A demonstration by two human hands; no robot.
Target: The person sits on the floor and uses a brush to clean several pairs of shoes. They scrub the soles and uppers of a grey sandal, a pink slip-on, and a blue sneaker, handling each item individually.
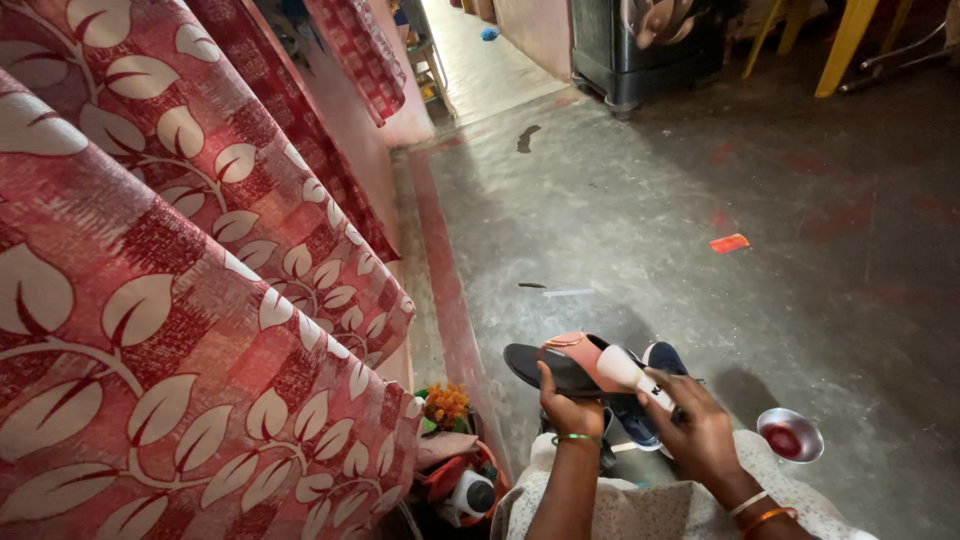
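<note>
My left hand (568, 408) grips a black sandal (545, 366) with a pink strap (590, 353), holding it up from below by its sole. My right hand (697, 425) is closed around a small white brush or applicator (632, 372) whose tip rests against the pink strap. Under the sandal lies a blue shoe (660, 357), partly hidden by my hands. A small steel bowl (790, 435) with red liquid stands on the floor right of my right wrist.
A red curtain with a cream leaf pattern (170, 300) fills the left side. A basket with orange flowers (446, 404) and a white bottle (472, 492) sits by it. Grey concrete floor (650, 200), a red scrap (729, 243), a dark cabinet (640, 50) and yellow chair legs (845, 45) lie beyond.
</note>
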